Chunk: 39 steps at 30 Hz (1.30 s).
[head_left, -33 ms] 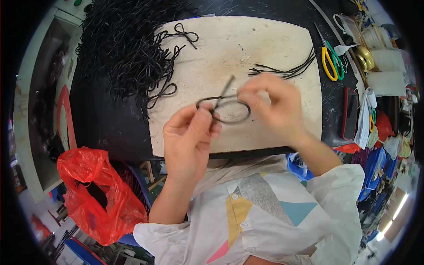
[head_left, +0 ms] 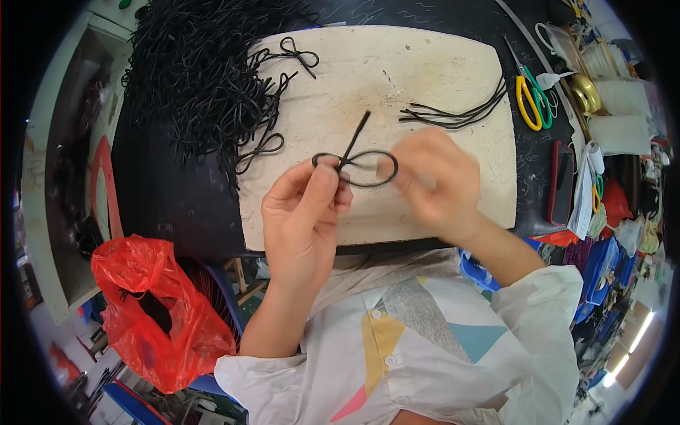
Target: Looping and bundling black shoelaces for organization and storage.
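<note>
Left hand (head_left: 304,212): I see its thumb and fingertips pinched together on the crossing of the black cord (head_left: 355,137), left of the board's middle, toward the near edge.
Black cord: up over the pale board (head_left: 354,85), with a small loop at the left fingertips, a wider loop reaching right, and one straight end pointing to the board's far edge.
Right hand (head_left: 443,180): blurred on my feed, fingers bent, fingertips at the right end of the wide loop; I cannot tell whether they grip it.
Loose cords (head_left: 483,110): a few black strands side by side, near the board's right edge.
Bow-shaped cord (head_left: 296,52): on the board by its far left corner.
Cord heap (head_left: 191,78): a black tangle on the dark table (head_left: 191,205), lapping the board's left edge.
Scissors (head_left: 521,95): on the table, beyond the board's far right corner, one handle yellow, one green.
Red bag (head_left: 195,333): I make it out below the table's near left edge.
</note>
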Available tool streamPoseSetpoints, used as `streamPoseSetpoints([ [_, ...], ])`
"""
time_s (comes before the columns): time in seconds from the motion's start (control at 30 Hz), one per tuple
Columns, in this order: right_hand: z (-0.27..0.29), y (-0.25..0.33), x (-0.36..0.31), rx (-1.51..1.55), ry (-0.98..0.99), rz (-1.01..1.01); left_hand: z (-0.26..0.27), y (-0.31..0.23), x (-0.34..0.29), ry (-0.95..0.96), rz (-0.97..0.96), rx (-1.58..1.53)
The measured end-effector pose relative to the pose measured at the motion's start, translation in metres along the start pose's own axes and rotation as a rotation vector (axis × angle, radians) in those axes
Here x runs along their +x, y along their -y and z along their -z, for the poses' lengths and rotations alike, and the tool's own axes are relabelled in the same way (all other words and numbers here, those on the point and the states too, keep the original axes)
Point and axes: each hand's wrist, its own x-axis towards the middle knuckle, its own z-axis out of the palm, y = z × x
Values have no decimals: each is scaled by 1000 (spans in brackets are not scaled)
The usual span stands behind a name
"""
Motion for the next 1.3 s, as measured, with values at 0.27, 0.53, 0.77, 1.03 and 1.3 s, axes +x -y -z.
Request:
streamPoseSetpoints([
  [0.27, 3, 24, -5, -133, -16, 50, 8, 5, 4, 226, -71, 545],
  [0.53, 2, 16, -8, 908, 168, -700, 5, -1, 0, 244, 171, 430],
  [0.77, 13, 17, -6, 788, 322, -763, 0, -3, -4, 225, -57, 615],
  [1.03, 15, 22, -11, 339, 335, -464, 2, -7, -1, 166, -47, 772],
  [1.3, 9, 23, -18, 281, 201, -442, 8, -10, 1, 54, 174, 397],
])
